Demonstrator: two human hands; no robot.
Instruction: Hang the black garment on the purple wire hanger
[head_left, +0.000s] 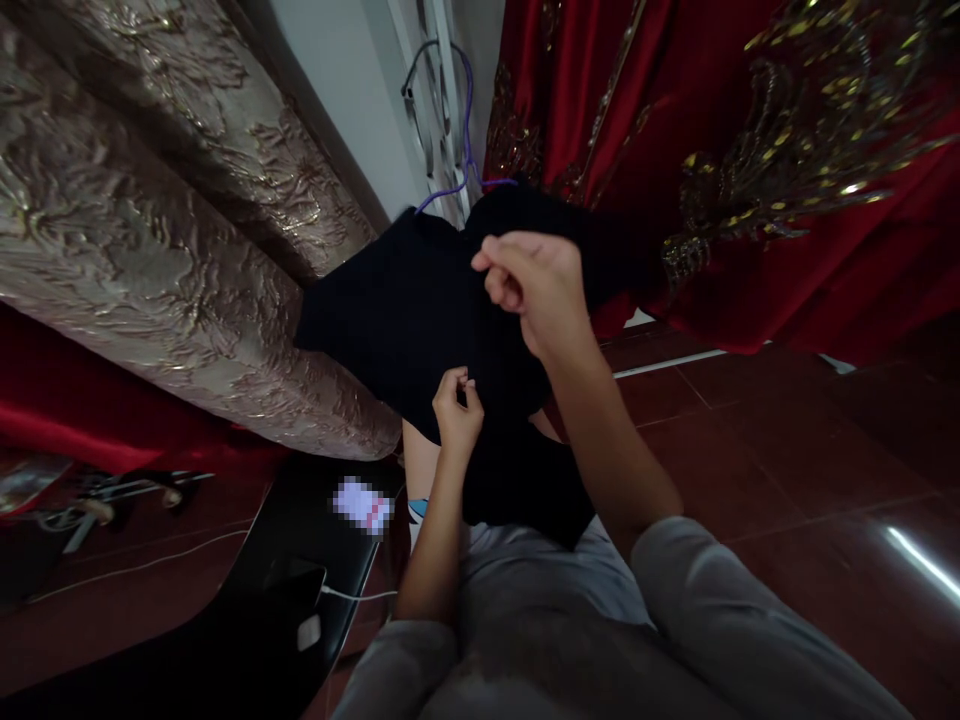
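- Landmark: black garment (405,310), hanging mid-frame on a purple hanger (450,190); all places below are given relative to it.
- Far left of the garment: heavy beige-gold brocade curtain (150,230) in thick folds, its lower edge just touching the garment's left sleeve area in the view.
- Below-left of the garment: black desk (247,620) with a phone (300,585) lying on it, a white cable (356,595) plugged in; a small white item with a blurred face sits nearer the garment's hem.
- Further left, low: red cloth and a tangle of dim objects on the floor, too dark to identify.
- Left hand (456,408): in front of the garment's lower middle, fingers (459,380) pinched closed on a bit of the black fabric.
- Right hand (536,285): at the garment's upper part, near the collar, fingers (496,270) curled tight, gripping the fabric close below the hanger hook.
- Both arms in grey sleeves rise from the bottom edge toward the garment.
- Right of the garment: red velvet drape (787,200) with gold embroidery and sequins, directly behind and beside the garment's right shoulder.
- Below-right: dark red tiled floor (810,450), glossy, with a streak of reflected light.
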